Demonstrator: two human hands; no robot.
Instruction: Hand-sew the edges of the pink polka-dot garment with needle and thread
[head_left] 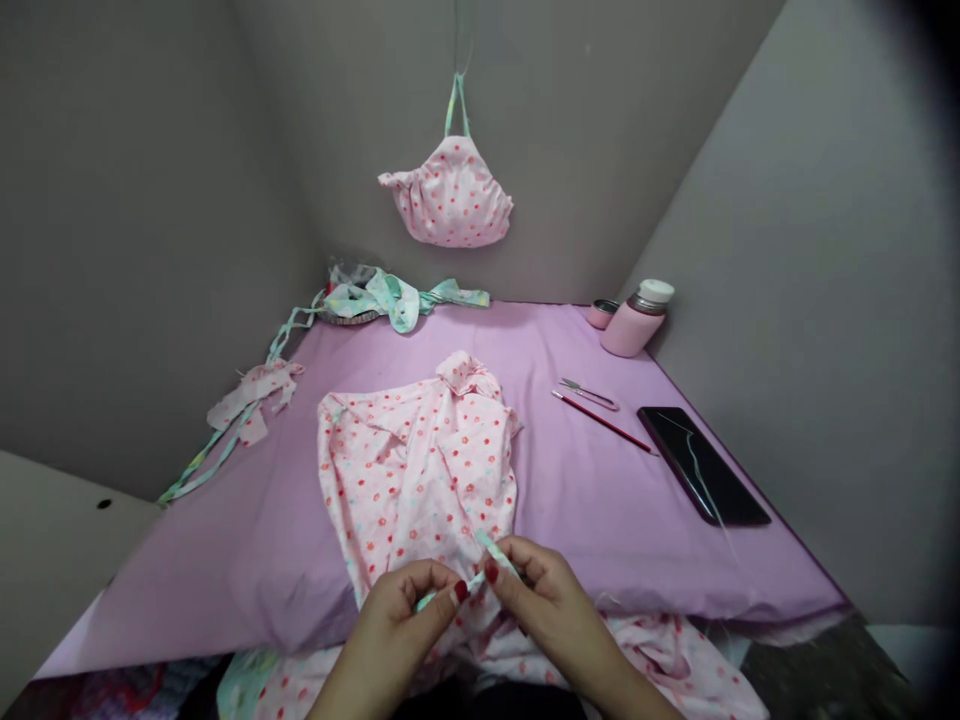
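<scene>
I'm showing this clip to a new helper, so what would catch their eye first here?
The two hands at bottom centre, the left and right, with dark red nails, pinch a mint-green fabric strip above a pink dotted cloth on a lilac sheet. Higher up, a pink dotted fabric piece hangs by mint straps before the far wall. To the right lie a black phone and a pink flask.

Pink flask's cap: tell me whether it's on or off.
On: the white cap sits on top of the pink flask, closing it.
</scene>
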